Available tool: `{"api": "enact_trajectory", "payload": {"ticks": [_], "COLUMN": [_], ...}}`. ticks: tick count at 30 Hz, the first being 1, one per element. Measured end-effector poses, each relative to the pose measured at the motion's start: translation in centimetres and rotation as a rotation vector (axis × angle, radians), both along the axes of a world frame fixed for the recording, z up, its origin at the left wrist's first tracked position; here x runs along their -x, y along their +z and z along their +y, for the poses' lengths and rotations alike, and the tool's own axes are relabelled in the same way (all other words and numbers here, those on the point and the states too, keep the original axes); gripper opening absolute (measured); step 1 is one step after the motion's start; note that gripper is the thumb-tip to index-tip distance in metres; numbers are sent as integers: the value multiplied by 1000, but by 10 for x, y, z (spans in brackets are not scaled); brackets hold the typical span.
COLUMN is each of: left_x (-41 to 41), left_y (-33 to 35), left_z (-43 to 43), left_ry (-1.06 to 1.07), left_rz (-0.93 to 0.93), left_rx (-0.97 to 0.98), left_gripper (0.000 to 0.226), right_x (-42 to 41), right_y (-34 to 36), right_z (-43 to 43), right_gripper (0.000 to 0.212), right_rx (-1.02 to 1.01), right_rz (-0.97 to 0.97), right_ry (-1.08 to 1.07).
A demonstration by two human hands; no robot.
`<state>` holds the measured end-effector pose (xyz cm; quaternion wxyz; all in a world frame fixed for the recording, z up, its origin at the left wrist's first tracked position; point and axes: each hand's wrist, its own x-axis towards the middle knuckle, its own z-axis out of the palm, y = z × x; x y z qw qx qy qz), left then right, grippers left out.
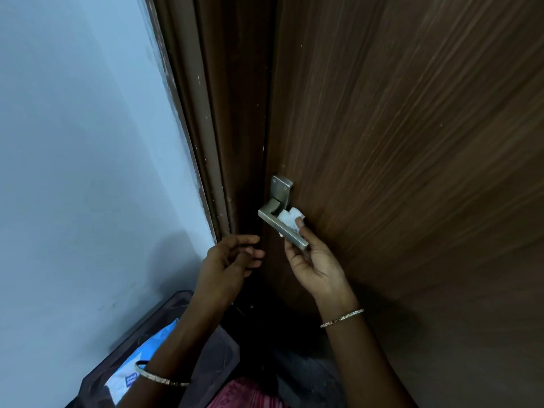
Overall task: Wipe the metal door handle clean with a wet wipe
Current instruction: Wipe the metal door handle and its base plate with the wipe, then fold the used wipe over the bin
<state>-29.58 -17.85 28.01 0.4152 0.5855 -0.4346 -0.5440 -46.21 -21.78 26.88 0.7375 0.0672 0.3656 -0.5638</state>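
right grip: your right hand (315,266) pinches the wet wipe (287,220) onto the lever, thumb on top of the wad, fingers curled round the underside of the bar
wet wipe: white, bunched up, pressed on the upper face of the lever, touching the door side of it; a small bit shows below the bar
door handle (268,215): brushed metal, square-section lever, just below frame centre; runs from its corner toward 4 o'clock, with the free end over your right palm
backplate (282,188): at 12 o'clock of the lever, flat on the door, two screws visible
left grip: your left hand (226,260) is at 8 o'clock of the handle, fingers loosely curled, holding nothing, tips near the door edge; can't tell if they touch it
door (412,142): dark brown wood grain, fills the frame from 12 to 5 o'clock
door frame (206,113): brown, just left of the door edge, with pale scuffs
wall (88,113): pale blue, fills the 9 to 11 o'clock side
bangles: thin one on your right wrist (341,318), another on your left forearm (162,378)
bag (97,375): dark, at 7 o'clock, against the wall
packet (141,357): blue and white, lying in the bag; print too small to read
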Motion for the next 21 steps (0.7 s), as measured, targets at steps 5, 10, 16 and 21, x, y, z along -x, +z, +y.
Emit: {"api": "enact_trajectory", "payload": {"ticks": [5, 10, 16, 21], "left_x": [5, 11, 3, -21], "left_y": [11, 20, 29, 33], "left_z": [5, 18, 45, 85], "left_ry": [11, -69, -260, -253], "left_rz": [-26, -88, -79, 59], "left_rx": [15, 48, 53, 77], "left_gripper": [23, 23, 26, 30], "right_x": [17, 18, -10, -51], "right_y": [-10, -3, 29, 57], "right_z": [43, 86, 124, 166], "right_gripper": [28, 18, 26, 18], "right_rx": [-121, -112, 75, 181], "right_rz": [132, 452, 471, 599], "right_ry": [-60, -46, -151, -146]}}
